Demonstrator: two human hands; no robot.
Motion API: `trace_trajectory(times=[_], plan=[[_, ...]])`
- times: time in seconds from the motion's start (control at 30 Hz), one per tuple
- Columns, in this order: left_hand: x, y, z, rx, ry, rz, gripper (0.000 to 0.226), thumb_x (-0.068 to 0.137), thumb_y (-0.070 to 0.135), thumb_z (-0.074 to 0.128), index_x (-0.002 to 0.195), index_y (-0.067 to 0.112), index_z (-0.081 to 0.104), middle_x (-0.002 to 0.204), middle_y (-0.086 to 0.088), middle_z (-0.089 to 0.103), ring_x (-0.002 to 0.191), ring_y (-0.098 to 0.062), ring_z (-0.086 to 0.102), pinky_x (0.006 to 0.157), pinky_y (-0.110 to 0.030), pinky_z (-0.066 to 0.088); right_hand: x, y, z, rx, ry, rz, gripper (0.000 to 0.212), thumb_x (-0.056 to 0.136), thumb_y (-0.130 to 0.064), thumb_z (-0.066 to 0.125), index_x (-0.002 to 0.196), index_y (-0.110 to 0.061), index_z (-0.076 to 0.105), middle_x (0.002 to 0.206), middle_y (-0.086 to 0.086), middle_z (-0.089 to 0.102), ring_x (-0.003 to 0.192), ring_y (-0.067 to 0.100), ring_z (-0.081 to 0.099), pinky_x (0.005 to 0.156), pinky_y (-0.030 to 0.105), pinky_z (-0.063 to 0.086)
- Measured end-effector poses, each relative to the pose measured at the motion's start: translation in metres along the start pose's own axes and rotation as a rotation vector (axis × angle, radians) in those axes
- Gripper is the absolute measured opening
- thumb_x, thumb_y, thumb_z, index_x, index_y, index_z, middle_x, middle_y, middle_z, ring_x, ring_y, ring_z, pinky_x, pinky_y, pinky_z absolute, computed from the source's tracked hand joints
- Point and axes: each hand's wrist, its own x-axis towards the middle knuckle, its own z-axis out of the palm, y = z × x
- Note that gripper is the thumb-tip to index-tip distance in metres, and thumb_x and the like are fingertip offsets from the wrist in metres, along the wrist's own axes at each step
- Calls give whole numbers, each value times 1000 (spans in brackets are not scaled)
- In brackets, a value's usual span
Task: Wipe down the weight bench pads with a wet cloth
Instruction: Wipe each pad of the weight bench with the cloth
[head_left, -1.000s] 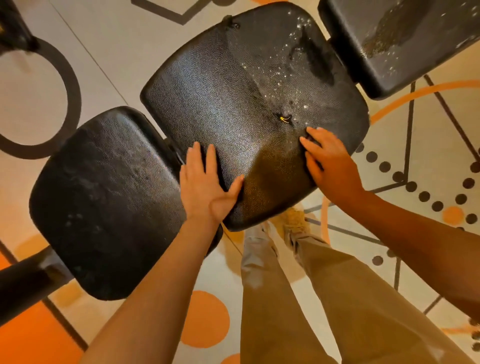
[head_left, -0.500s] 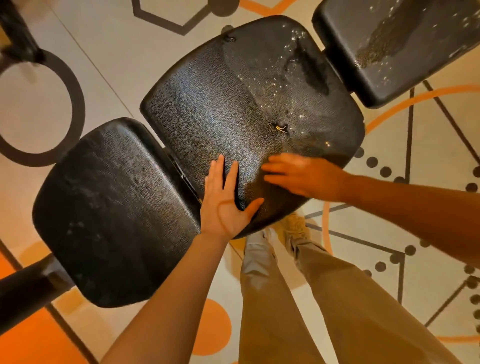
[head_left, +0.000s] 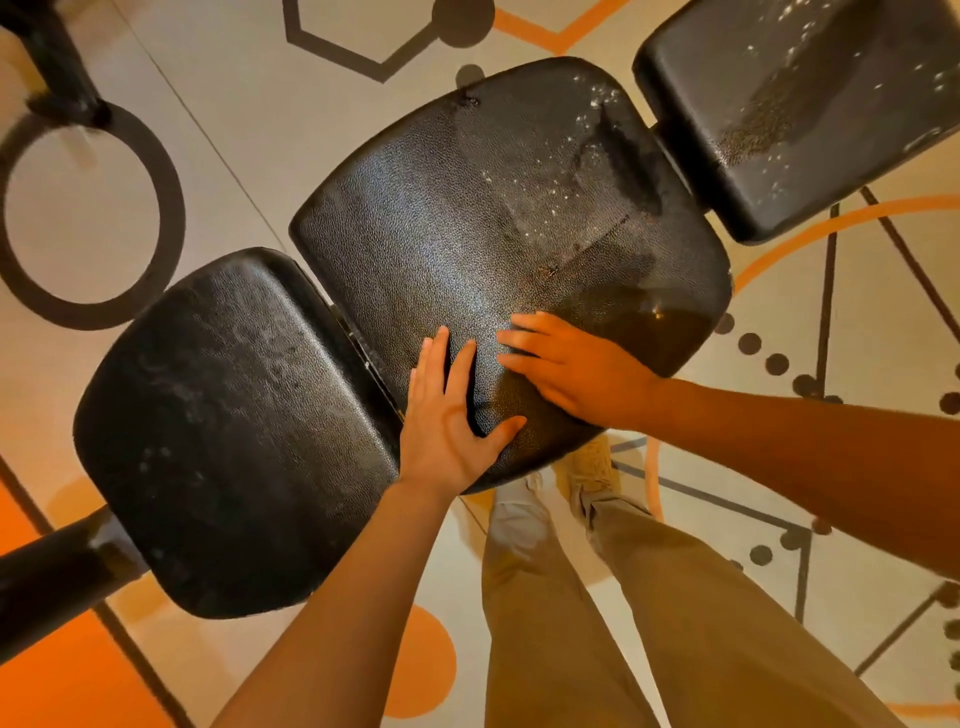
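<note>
Both resting flat, fingers spread, gripping nothing: left hand (head_left: 445, 436) and right hand (head_left: 582, 371) on near edge of black pebbled-vinyl middle bench pad (head_left: 467, 218).

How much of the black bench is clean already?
Not much yet. No cloth shows. Both bare hands, left hand and right hand, lie flat on the middle black textured pad, whose far corner has white droplets. The top-right black pad is speckled too; the lower-left black pad looks dull and smudged. All three still need wiping.
</note>
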Motion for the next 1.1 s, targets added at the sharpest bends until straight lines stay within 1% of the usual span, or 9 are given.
trace_trajectory(times=[0.13,0.23,0.37,0.43,0.5,0.6,0.8,0.97,1.1], plan=[[0,0,2,11,10,-2,96,74,68,56,148,11,34,159,-16,19,147,-35,14,116,-57,22,-7,52,-12,-7,-141,-188,41,102,-24,37,136,-9,54,149,12,41,142,30,30,119,38,21],[0,1,2,11,10,-17,97,74,69,56,148,11,33,159,-15,18,148,-33,12,117,-56,20,-5,91,-27,79,-25,116,43,99,-25,37,133,-7,56,147,15,43,141,35,32,114,44,29],[0,3,0,18,20,-18,96,73,69,58,146,12,35,159,-14,20,147,-33,16,114,-57,26,12,92,-23,148,286,574,38,97,-16,44,129,-1,57,141,21,47,137,40,35,118,38,17],[3,5,-3,54,46,-21,96,70,71,59,143,11,40,155,-15,28,144,-34,26,112,-55,32,28,67,-20,159,348,659,37,94,-10,49,128,1,57,139,21,49,135,43,36,118,50,20],[7,7,-6,95,70,-42,101,65,74,61,141,9,42,149,-15,35,139,-33,33,109,-52,36,39,38,-16,120,301,515,35,89,-2,57,123,4,60,133,23,54,130,44,42,112,55,30],[9,5,-7,114,70,-58,108,64,78,60,144,8,40,148,-16,36,138,-31,33,109,-47,35,34,11,-3,104,131,66,34,89,-4,50,121,1,62,132,20,56,129,40,42,111,50,32],[7,3,-4,122,76,-58,111,65,81,56,148,10,36,154,-18,29,142,-35,28,110,-50,33,28,63,-17,-14,-175,-380,42,99,-24,37,132,-8,57,145,12,47,137,34,38,112,46,35],[10,7,-7,133,50,-53,114,63,78,63,148,8,34,160,-13,19,148,-30,17,114,-50,24,38,113,-34,38,58,61,39,100,-21,42,131,-3,58,142,19,48,136,37,38,114,47,30],[13,5,-7,155,22,-32,116,63,75,68,147,4,32,161,-12,14,150,-26,8,120,-51,12,43,80,-23,121,195,294,39,98,-18,42,128,1,57,140,21,49,135,42,37,112,57,29]])
